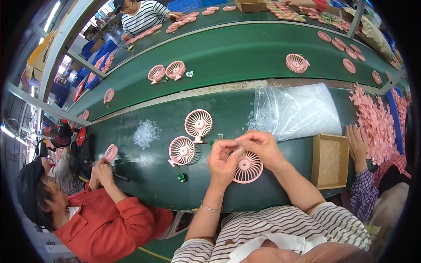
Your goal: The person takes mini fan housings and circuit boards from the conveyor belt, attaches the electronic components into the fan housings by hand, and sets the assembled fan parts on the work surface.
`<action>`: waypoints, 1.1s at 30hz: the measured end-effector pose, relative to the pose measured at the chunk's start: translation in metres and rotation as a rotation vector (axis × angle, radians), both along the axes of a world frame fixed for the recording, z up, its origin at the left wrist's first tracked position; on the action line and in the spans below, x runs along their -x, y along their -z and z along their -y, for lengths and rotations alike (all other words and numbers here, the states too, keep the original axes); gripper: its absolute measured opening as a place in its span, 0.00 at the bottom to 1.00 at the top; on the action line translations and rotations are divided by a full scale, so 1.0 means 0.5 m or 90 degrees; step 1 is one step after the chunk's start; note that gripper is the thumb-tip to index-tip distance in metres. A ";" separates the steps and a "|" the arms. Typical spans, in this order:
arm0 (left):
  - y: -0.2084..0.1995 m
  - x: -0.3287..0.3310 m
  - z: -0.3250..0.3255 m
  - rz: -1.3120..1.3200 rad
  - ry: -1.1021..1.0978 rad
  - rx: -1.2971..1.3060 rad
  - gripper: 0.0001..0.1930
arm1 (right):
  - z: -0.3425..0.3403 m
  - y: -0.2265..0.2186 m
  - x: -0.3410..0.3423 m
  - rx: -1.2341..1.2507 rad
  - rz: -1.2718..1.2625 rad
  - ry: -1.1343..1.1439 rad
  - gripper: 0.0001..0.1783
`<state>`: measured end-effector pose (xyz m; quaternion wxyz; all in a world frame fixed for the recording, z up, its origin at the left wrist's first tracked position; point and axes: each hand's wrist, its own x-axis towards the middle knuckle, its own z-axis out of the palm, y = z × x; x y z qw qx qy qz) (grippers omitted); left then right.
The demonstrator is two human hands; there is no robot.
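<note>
My left hand [224,163] and my right hand [265,149] meet fingertip to fingertip above a pink fan housing [249,172] with a slatted round cage. Both are closed in a pinch; whatever lies between the fingers is too small or hidden to name. Part of that housing is covered by my hands. Just left of them are two more pink fan housings, one nearer [182,150] and one farther [198,124]. A green circuit board [181,177] hangs from the nearer one by wires. Another small green board [212,143] shows close to my left fingers.
Small clear plastic pieces [147,134] lie heaped at left. Behind my right hand is a clear plastic bag [307,111], with a cardboard box [318,164] and pink parts [375,122] farther right. A conveyor belt [237,57] runs beyond. Co-workers sit on both sides.
</note>
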<state>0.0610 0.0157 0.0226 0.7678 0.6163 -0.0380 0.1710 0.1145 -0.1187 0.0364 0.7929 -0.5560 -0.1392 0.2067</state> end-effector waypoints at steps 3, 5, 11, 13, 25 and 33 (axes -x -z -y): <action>-0.042 -0.074 -0.015 -0.038 -0.051 -0.080 0.18 | 0.025 0.024 0.003 -0.033 0.065 0.157 0.20; -0.067 -0.160 -0.026 -0.018 -0.104 -0.017 0.24 | 0.038 0.054 0.018 -0.005 0.133 0.188 0.24; 0.022 -0.529 0.011 -0.021 -0.200 0.041 0.30 | 0.039 0.077 0.034 0.037 0.049 0.023 0.22; 0.056 -0.628 0.031 -0.071 -0.283 0.017 0.31 | 0.034 0.079 0.038 0.065 0.027 0.031 0.17; -0.020 -0.616 0.014 -0.116 -0.253 -0.430 0.17 | 0.045 0.078 0.032 0.133 -0.005 0.002 0.13; -0.094 -0.130 -0.341 -0.183 -0.349 -0.385 0.14 | 0.013 0.092 0.035 0.166 0.076 0.060 0.09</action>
